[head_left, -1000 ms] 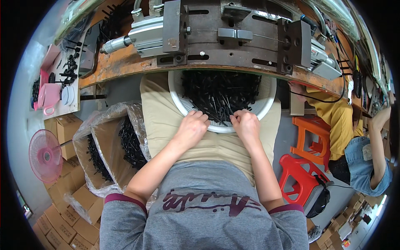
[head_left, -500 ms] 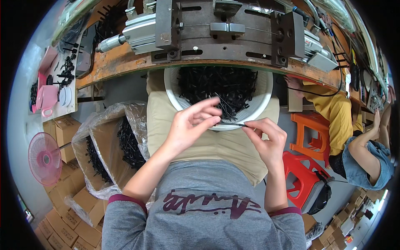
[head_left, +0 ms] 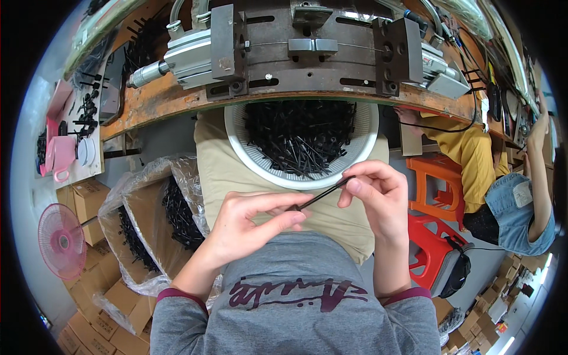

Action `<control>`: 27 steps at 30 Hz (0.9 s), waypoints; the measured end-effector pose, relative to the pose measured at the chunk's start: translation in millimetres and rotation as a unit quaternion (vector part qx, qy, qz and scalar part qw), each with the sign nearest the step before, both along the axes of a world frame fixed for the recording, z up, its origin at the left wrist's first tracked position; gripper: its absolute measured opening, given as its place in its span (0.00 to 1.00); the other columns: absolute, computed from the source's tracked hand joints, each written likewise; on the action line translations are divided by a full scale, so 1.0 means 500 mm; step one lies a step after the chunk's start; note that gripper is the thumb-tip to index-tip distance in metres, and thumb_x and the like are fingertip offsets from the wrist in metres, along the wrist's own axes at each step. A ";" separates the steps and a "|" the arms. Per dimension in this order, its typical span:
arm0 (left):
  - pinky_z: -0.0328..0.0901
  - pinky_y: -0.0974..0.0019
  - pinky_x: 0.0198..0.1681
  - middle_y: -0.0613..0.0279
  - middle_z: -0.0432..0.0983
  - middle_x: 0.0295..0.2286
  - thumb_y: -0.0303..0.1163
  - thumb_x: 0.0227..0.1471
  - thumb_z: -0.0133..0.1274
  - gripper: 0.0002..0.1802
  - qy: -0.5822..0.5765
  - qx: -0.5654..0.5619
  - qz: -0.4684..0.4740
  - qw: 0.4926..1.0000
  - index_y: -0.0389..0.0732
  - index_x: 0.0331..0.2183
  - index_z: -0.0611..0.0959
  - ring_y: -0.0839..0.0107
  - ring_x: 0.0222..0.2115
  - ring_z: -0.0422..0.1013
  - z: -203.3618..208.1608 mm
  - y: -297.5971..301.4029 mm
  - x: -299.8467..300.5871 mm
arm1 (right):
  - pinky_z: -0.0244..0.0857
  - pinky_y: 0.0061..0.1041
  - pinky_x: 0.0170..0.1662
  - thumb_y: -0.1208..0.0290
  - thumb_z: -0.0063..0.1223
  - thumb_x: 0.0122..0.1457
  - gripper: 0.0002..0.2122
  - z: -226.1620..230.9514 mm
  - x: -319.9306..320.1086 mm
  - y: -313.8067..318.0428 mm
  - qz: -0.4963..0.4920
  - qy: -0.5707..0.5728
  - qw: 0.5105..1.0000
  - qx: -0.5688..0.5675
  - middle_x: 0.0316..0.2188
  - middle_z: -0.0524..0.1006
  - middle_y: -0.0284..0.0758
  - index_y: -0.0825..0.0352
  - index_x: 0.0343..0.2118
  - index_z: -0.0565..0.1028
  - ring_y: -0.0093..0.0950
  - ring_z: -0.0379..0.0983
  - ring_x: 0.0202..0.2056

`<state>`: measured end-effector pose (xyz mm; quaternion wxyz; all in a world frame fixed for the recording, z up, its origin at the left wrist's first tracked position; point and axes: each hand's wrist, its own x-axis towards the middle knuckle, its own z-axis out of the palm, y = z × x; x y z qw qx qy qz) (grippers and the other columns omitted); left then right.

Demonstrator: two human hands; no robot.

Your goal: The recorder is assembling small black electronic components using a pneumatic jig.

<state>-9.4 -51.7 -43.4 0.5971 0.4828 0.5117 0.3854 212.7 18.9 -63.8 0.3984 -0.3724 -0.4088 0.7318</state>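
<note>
A thin black rod [head_left: 322, 194] with a thicker end spans the gap between my two hands, slanting up to the right. Its thicker end sits between the thumb and fingers of my left hand [head_left: 245, 228]. My right hand [head_left: 381, 195] pinches the other end between thumb and fingertips. Just beyond the hands, a white plastic basket [head_left: 251, 164] rests on my lap, partly under the bench edge. Many similar black rods [head_left: 302, 133] lie heaped in it. The fingertips hide both tips of the held rod.
Above the basket, a metal clamping fixture [head_left: 310, 72] stands on the wooden bench [head_left: 160, 109]. At left are a plastic-lined carton [head_left: 145, 204] of black parts and a pink fan [head_left: 62, 241]. Red stool [head_left: 426, 245], orange stool [head_left: 435, 183] and a co-worker in yellow trousers [head_left: 473, 160] are at right.
Both hands have drawn back from over the basket rim toward my body. My left fingers, spread before, have closed about the rod's thicker end. The rod now slants more steeply.
</note>
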 end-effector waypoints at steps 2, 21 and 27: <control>0.74 0.67 0.36 0.49 0.82 0.32 0.19 0.54 0.54 0.16 -0.048 -0.028 -0.027 0.998 0.30 0.46 0.80 0.65 0.31 0.80 0.006 -0.001 0.002 | 0.70 0.19 0.30 0.82 0.55 0.58 0.06 0.002 -0.007 0.003 0.002 0.030 0.999 -0.011 0.29 0.79 0.36 0.74 0.38 0.77 0.21 0.76 0.24; 0.71 0.73 0.32 0.57 0.83 0.29 0.23 0.55 0.56 0.09 -0.174 -0.086 0.003 0.981 0.31 0.39 0.82 0.75 0.28 0.78 0.051 0.006 0.070 | 0.67 0.14 0.26 0.80 0.55 0.60 0.02 0.057 -0.013 0.005 -0.007 0.031 0.999 0.036 0.27 0.77 0.33 0.72 0.34 0.75 0.16 0.71 0.23; 0.72 0.71 0.29 0.52 0.82 0.26 0.20 0.52 0.58 0.06 -0.082 -0.010 -0.021 0.996 0.28 0.34 0.84 0.72 0.25 0.78 0.061 0.012 0.065 | 0.67 0.15 0.25 0.80 0.53 0.61 0.02 0.077 -0.014 0.002 0.000 0.044 0.999 0.031 0.29 0.78 0.37 0.73 0.35 0.76 0.16 0.71 0.22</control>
